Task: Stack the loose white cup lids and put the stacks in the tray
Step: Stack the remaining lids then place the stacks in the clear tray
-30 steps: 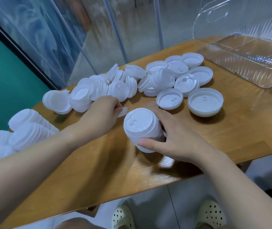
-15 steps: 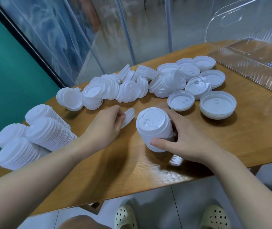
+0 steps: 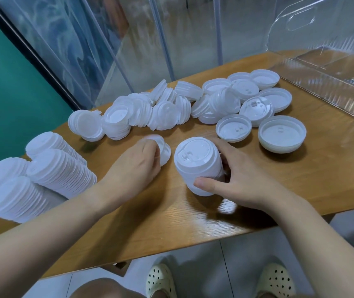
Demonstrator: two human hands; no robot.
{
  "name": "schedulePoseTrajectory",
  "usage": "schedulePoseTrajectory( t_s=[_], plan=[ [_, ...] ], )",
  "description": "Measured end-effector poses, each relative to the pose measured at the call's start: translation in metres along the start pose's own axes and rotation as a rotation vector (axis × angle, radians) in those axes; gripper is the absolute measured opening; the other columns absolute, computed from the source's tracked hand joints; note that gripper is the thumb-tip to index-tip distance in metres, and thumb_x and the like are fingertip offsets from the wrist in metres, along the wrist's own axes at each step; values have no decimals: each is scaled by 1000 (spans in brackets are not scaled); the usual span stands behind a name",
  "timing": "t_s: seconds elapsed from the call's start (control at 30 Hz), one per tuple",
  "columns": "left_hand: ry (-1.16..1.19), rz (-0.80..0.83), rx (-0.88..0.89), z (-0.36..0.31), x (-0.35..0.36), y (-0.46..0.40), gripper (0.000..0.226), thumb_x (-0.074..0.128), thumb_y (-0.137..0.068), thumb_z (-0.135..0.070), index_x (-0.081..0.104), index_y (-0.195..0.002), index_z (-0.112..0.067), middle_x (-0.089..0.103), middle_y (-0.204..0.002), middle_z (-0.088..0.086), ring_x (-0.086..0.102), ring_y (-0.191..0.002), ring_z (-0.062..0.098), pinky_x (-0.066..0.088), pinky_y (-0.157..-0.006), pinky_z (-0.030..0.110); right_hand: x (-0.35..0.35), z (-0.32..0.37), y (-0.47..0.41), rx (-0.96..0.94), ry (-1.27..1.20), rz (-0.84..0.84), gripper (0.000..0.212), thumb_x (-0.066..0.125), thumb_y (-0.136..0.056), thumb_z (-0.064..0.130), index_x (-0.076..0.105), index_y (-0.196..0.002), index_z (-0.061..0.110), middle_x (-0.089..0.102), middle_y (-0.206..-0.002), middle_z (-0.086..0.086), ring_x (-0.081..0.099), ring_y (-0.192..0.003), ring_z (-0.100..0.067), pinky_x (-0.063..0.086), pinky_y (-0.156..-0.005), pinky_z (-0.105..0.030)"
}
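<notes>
The head view is the only one, looking down on a wooden table (image 3: 247, 196). Just right of centre, the right hand (image 3: 242, 183) grips a short stack of lids (image 3: 197, 164), thumb on the near side and fingers curled round the far side; the stack leans toward the camera with its top face showing. Just beside it, left of centre, the left hand (image 3: 137, 164) pinches a single lid (image 3: 164, 153) at its fingertips; that lid is blurred, so which way it faces is hard to tell.

The step in hand looks like seating this single lid on the held stack. To do it well, the lid should be turned so its rim faces the same way as those in the stack, brought square onto the top face, and pressed until it nests, while the right hand keeps the stack steady so the lower lids do not splay.

Both forearms reach in from the lower edge of the frame, wrists low above the table; the left hand is palm down, knuckles toward the camera, and the right hand wraps the stack from its right side.

Loose lids (image 3: 225, 104) lie in a heap across the middle of the frame, some upside down. Finished long stacks (image 3: 43, 175) lie on their sides at the left edge. The clear tray (image 3: 326, 91) sits at upper right, well apart from both hands, and no lids are visible in it.
</notes>
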State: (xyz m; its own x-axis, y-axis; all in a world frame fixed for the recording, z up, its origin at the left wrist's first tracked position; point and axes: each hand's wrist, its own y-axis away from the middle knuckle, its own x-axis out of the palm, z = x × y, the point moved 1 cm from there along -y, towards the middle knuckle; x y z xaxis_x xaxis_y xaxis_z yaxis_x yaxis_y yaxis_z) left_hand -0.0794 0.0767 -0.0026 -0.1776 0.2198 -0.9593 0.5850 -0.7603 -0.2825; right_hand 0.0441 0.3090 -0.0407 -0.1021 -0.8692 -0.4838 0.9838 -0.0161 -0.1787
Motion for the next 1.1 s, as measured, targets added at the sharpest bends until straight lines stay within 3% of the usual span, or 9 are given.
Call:
schedulePoseTrajectory(
  t_s=[0.1,0.2,0.3,0.43,0.47,0.57,0.77,0.97,1.1],
  plan=[
    [-5,-67,15,2,-4,0,33,61,-90,7,42,-89,-20,44,-80,-1,40,-64,17,28,-56,23,0,1,0,1,2,4,76,84,-75,57,44,-140,52,56,-129,37,50,-124,15,42,-101,-18],
    [90,-194,-163,3,-18,-4,15,55,-100,-1,54,-100,-16,52,-90,-4,48,-74,15,34,-62,18,0,2,0,5,2,6,75,84,-75,56,43,-138,54,55,-129,38,50,-124,16,41,-101,-17],
    [288,-375,-234,-5,-44,-8,23,46,-103,-2,60,-118,-13,52,-93,-12,49,-78,1,36,-71,9,0,1,0,13,10,7,77,83,-75,57,43,-140,53,56,-129,36,51,-123,14,43,-102,-21],
    [681,-476,-395,-23,-77,-13,14,55,-104,-15,66,-109,-20,60,-86,-6,51,-73,-1,42,-67,13,0,2,0,23,21,6,76,83,-74,58,44,-140,53,57,-128,36,51,-122,14,44,-101,-21],
    [767,-468,-413,-28,-82,-13,6,64,-101,-21,67,-107,-22,62,-87,-7,55,-75,0,45,-68,15,0,2,0,24,20,3,76,83,-74,58,44,-140,53,57,-127,37,52,-121,14,44,-101,-21],
    [976,-391,-449,-43,-87,-11,23,83,-84,-27,65,-98,-26,64,-82,-6,59,-72,7,47,-64,17,1,2,-1,19,22,-2,76,83,-73,59,44,-139,53,57,-127,37,52,-122,13,45,-102,-22],
    [1296,-207,-494,-56,-69,-8,40,76,-80,-21,59,-116,-20,76,-97,12,73,-89,25,56,-81,36,1,2,1,27,3,7,75,84,-74,56,45,-138,54,60,-124,34,57,-118,8,48,-97,-29],
    [1338,-92,-550,-60,-53,-3,45,79,-85,-21,63,-126,-12,74,-100,21,70,-89,27,56,-84,40,1,3,0,30,-11,8,76,84,-73,55,48,-139,48,62,-126,30,58,-120,6,51,-103,-37],
    [1260,-22,-605,-59,-46,-3,38,78,-90,-30,65,-123,-16,73,-99,19,61,-76,15,50,-77,33,0,2,1,26,-8,12,76,85,-75,54,47,-141,48,61,-127,31,57,-121,7,50,-104,-36]
  ],
)
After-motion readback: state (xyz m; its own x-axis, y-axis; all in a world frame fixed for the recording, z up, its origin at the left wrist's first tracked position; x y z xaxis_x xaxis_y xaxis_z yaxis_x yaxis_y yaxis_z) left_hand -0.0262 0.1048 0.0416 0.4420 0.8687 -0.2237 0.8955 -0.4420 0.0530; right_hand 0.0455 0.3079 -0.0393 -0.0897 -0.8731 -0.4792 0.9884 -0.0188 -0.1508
